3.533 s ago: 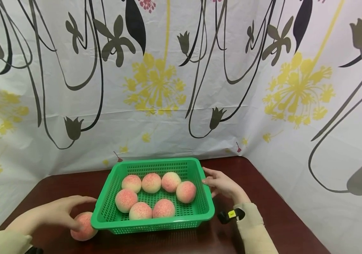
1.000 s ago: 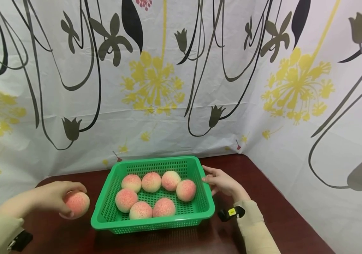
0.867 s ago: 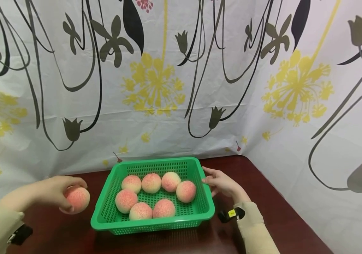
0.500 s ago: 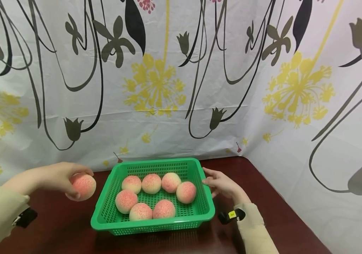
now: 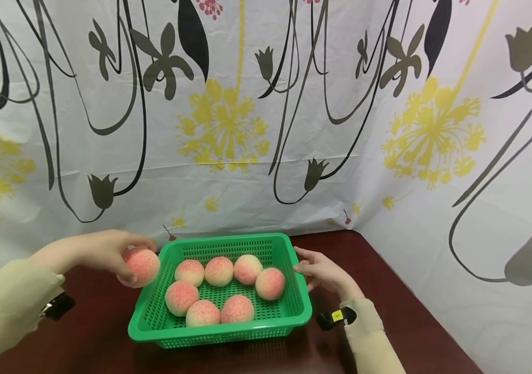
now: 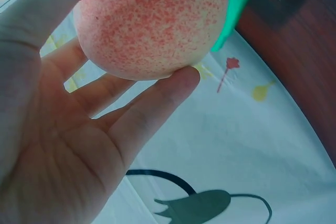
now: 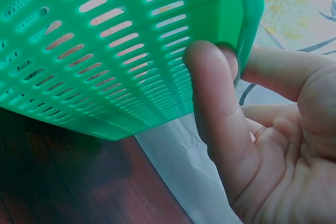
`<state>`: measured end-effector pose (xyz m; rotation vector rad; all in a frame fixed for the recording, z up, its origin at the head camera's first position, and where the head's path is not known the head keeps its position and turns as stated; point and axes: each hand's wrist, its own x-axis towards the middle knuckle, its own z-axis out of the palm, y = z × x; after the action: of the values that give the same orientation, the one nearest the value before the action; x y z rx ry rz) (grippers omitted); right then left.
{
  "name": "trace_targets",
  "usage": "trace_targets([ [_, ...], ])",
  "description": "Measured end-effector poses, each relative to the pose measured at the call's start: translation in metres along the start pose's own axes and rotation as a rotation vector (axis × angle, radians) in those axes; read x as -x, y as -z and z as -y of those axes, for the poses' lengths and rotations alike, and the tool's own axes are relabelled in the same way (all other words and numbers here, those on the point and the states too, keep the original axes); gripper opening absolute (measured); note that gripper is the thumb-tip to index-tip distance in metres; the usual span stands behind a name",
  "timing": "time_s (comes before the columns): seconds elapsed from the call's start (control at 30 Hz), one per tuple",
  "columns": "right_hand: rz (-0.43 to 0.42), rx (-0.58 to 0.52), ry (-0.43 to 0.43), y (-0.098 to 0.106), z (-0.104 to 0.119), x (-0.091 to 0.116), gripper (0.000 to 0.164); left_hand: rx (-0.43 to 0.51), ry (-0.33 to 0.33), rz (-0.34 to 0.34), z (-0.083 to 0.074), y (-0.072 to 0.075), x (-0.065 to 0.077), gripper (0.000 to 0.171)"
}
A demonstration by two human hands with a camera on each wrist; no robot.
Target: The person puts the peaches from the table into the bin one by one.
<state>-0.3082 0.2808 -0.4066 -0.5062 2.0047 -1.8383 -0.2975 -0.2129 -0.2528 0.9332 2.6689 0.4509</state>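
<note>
We find the left hand point(image 5: 90, 253) gripping a peach point(image 5: 140, 266) at the green basket point(image 5: 221, 336) rim; right hand point(image 5: 324, 271) steadies its wall, thumb pressing. Placement among seven peaches appears in hand; release calls for clearing the rim.

A dark wooden table point(image 5: 387, 291) is set against a printed backdrop.
The upper frame is filled by a white cloth point(image 5: 247, 171), creased, on which yellow dandelion heads point(image 5: 221, 127) and dark tulip stems point(image 5: 314, 174) are printed; even light is cast.
</note>
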Motion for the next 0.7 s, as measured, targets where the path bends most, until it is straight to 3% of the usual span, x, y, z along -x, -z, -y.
trace_targets([
  [0.2, -0.004, 0.006, 0.002, 0.0, 0.002, -0.001, 0.076, 0.029, -0.017, 0.046, -0.016, 0.0, -0.011, 0.058],
  [0.7, 0.004, 0.014, 0.004, 0.0, 0.001, 0.001, 0.075, -0.01, -0.067, 0.1, -0.057, -0.009, -0.048, 0.059],
])
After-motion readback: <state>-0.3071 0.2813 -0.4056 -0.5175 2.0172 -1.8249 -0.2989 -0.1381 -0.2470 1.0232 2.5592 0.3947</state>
